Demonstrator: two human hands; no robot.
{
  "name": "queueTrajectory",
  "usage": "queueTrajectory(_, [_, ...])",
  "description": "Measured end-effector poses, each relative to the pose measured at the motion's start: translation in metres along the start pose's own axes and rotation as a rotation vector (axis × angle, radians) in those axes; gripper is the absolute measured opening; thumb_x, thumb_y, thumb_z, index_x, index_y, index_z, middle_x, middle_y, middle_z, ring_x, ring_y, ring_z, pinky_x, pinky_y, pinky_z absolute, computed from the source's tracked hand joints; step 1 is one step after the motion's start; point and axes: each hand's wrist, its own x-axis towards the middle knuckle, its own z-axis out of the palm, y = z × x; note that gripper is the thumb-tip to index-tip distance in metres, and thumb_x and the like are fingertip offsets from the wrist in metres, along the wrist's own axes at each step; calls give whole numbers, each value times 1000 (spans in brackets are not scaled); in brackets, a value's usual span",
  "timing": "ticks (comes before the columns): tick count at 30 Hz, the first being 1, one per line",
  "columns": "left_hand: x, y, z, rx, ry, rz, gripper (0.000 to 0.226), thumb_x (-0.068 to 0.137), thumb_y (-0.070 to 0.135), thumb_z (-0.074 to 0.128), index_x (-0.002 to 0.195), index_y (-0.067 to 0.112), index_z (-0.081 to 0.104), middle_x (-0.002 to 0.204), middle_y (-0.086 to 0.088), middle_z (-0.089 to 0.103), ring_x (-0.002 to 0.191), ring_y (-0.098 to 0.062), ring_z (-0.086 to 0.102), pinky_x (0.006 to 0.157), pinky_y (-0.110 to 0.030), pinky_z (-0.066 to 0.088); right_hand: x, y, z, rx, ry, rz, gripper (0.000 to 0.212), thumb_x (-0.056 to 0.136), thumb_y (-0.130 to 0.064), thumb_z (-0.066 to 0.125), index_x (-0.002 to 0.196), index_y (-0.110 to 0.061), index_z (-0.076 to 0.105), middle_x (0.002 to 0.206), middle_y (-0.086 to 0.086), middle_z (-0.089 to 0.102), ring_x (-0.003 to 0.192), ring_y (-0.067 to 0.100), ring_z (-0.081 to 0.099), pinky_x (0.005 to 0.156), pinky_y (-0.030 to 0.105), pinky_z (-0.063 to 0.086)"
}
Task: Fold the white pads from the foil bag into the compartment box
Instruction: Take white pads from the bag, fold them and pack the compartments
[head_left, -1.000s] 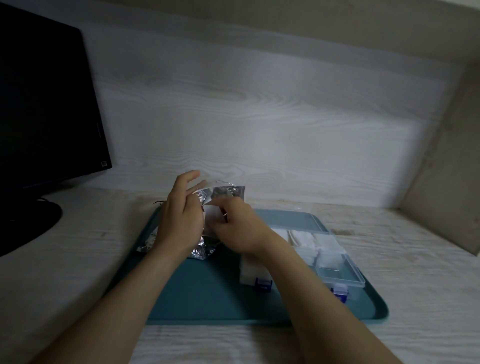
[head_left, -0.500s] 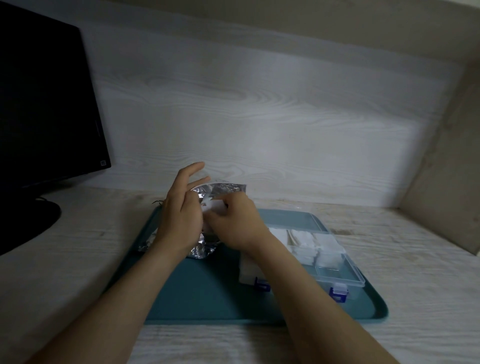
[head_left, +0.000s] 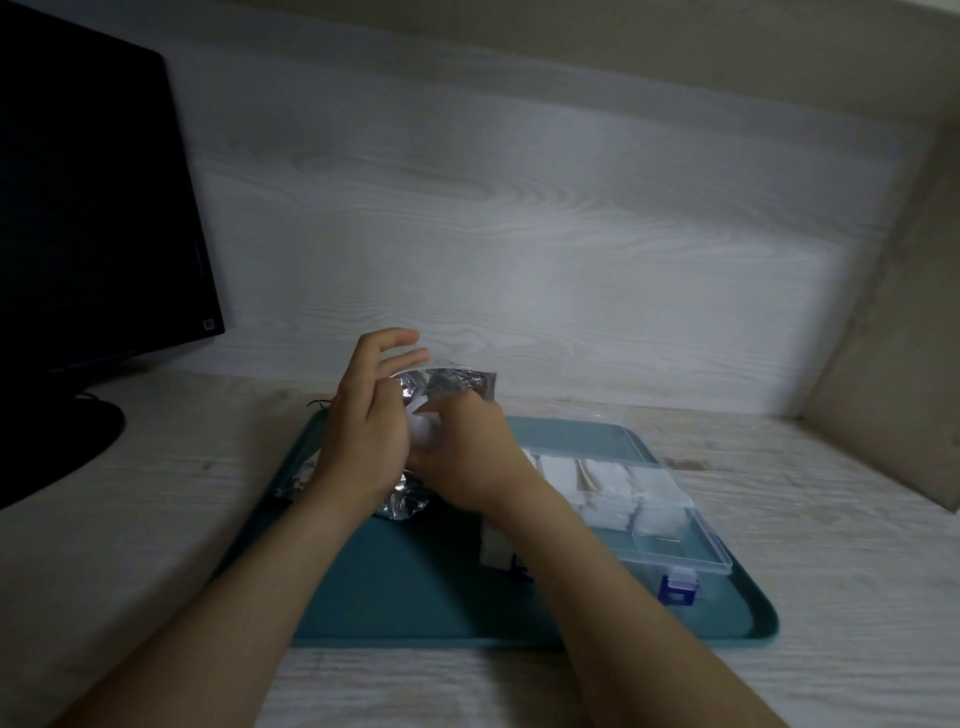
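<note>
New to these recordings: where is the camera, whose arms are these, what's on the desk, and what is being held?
No machine: a person works bare-handed, and the single camera sits on their head, looking forward and down, so the arms enter from below. On the desk lies a teal tray, a black monitor to its left. On the tray stands a clear compartment box, partly filled with white pads. The left hand rests against a crinkled foil bag; its grip is hidden. The right hand pinches a white pad at the bag's top.
</note>
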Motion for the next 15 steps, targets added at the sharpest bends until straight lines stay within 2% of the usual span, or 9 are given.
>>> queueTrajectory(3, [2,-3,-1,7,2,18,54,78,7,30,113,32,63,122,3,73,123,-10,66,106,-54,53,-3,-1,0,72,62,22,45,84,-15,70,54,-18,37,48,-4,41,50,16,39,51,23,28])
queueTrajectory(4, [4,-4,-2,17,5,14,50,78,8,32,108,33,64,120,4,74,121,-13,67,105,-55,53,-4,-1,-2,102,95,27,47,84,-15,71,52,-20,37,47,-7,42,50,15,40,51,21,29])
queueTrajectory(6, [6,-6,-3,26,10,7,43,79,10,36,101,31,66,114,6,75,113,-17,69,101,-50,55,-6,-2,-7,114,126,19,44,85,-13,71,52,-22,43,50,-9,46,59,17,42,56,27,28])
queueTrajectory(8, [6,-5,-3,42,11,26,38,79,11,37,97,27,67,109,10,74,109,-11,68,98,-37,54,-6,-2,-11,95,108,10,27,88,-11,69,64,-17,58,68,0,64,69,22,53,63,30,27])
queueTrajectory(10, [4,-3,-3,75,10,60,37,80,11,36,97,24,65,106,10,72,105,-7,66,93,-24,51,-2,3,-12,77,120,36,3,89,-9,67,88,-11,68,92,12,74,90,35,64,66,25,27])
queueTrajectory(12, [4,-4,-3,104,23,73,35,83,8,37,99,23,64,105,9,71,102,-7,65,84,-16,48,-1,7,-11,72,144,35,13,90,-5,64,101,-9,71,102,15,74,99,39,65,69,26,29])
queueTrajectory(15, [6,-8,-6,163,28,105,38,91,-8,42,99,23,64,106,7,70,99,-11,65,80,-18,47,-1,7,-14,113,220,39,6,91,-4,64,95,-8,65,97,18,72,96,42,63,66,33,28])
